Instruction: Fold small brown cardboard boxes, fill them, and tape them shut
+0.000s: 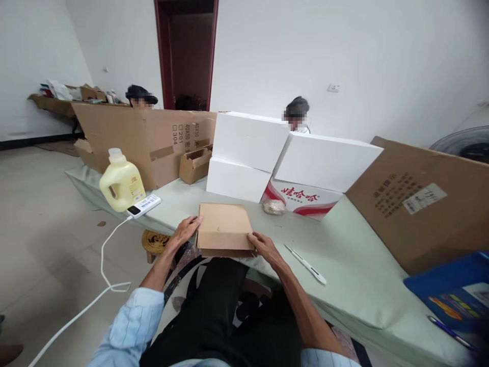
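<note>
A small brown cardboard box (224,220) lies at the table's near edge, its front side facing me with a gap along the bottom of the front flap. My left hand (187,230) grips its left side, fingers against the upper left edge. At the front right corner, my right hand (264,246) holds the box between thumb and fingers. Right of that hand a slim white pen-like tool (305,264) rests on the green tablecloth (355,270). Beyond the box sits a small clear-wrapped bundle (274,206), its contents too small to tell.
White boxes (248,140) are stacked at the back. Large cardboard sheets (153,148) stand left and right. A yellow detergent jug (121,181) and a white power strip (144,206) with a cord are on the left. A blue container (451,290) and a pen (451,332) lie right. Two people sit beyond.
</note>
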Demonstrator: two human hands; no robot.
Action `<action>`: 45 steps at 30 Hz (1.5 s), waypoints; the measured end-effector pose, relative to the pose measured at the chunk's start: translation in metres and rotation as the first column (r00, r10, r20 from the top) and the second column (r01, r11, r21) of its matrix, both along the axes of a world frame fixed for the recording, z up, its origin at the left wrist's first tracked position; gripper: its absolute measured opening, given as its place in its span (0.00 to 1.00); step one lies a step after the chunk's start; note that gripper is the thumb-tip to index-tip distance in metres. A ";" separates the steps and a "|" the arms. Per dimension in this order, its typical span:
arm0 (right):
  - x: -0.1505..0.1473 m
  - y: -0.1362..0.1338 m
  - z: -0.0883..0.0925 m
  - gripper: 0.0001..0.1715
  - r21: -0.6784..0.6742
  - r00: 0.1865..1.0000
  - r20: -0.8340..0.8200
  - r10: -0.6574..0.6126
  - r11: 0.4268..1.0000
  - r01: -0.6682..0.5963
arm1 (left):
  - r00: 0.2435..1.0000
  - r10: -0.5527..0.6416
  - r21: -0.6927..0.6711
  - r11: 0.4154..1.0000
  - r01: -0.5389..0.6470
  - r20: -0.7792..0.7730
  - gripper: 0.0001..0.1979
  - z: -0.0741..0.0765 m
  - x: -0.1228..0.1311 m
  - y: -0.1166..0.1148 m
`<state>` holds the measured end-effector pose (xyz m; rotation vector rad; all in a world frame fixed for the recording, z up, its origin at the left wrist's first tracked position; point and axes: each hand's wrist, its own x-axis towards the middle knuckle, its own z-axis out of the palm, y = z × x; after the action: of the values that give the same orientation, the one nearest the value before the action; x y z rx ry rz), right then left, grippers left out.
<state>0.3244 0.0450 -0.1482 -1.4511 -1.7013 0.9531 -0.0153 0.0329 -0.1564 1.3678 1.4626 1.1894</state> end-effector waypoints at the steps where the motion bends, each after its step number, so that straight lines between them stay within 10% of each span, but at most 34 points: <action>1: -0.002 -0.002 0.000 0.43 0.002 1.000 -0.011 0.028 1.000 -0.028 | 0.999 -0.035 0.005 0.999 0.035 0.018 0.33 0.001 0.004 0.008; 15: 0.028 -0.066 -0.054 0.38 0.332 0.992 -0.104 -0.074 0.937 0.105 | 0.924 -0.376 0.313 0.887 0.338 0.066 0.54 0.036 0.021 -0.024; 25: 0.025 -0.086 -0.054 0.32 0.355 0.995 -0.026 -0.091 0.930 0.095 | 0.897 -0.345 0.325 0.845 0.425 -0.278 0.28 0.076 0.025 -0.030; 31: 0.028 -0.104 -0.008 0.37 0.509 0.988 -0.015 -0.154 0.850 0.140 | 0.887 -0.351 0.417 0.789 0.452 -0.298 0.31 0.080 0.030 -0.034; 38: 0.013 -0.110 0.094 0.11 0.789 0.977 0.134 -0.164 0.614 -0.005 | 0.876 -0.331 0.378 0.806 0.455 -0.350 0.49 0.079 0.029 -0.045; 45: -0.011 -0.103 0.127 0.16 0.612 0.917 0.386 -0.101 0.771 -0.173 | 0.845 -0.349 0.391 0.769 0.505 -0.404 0.36 0.079 0.028 -0.049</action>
<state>0.3137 -0.0583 -0.0212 -1.1773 -2.0761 0.0252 0.0123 -0.0166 -0.0776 2.1917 0.9678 1.1001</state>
